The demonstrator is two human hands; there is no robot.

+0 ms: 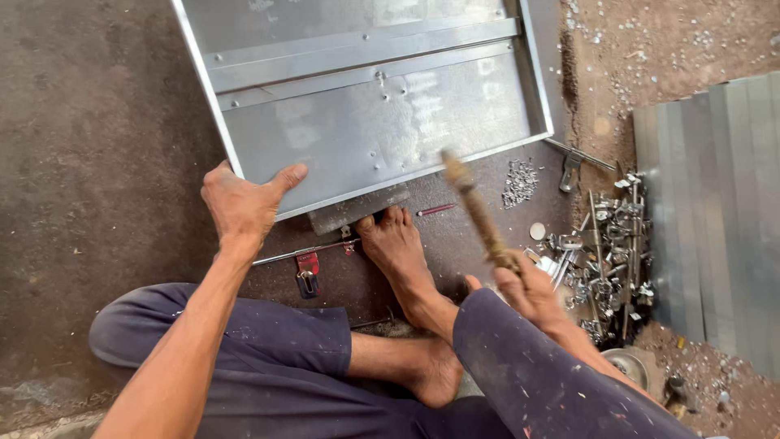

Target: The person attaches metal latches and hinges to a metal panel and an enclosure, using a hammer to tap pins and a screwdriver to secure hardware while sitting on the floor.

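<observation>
Loose metal fittings (605,252) and stacked sheets (715,211) crowd our right. Our left hand (244,203) presses spread fingers on the sheet-metal tray (366,122); our right hand (528,289) grips a hammer handle (475,211).

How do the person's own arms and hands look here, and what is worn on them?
Both arms are bare up to where the picture ends: no sleeves show. The left hand and the right hand wear no gloves, and no rings, watch or bracelet can be seen. The right hand is slightly blurred. The dark blue trousers carry pale specks of dust.
</observation>
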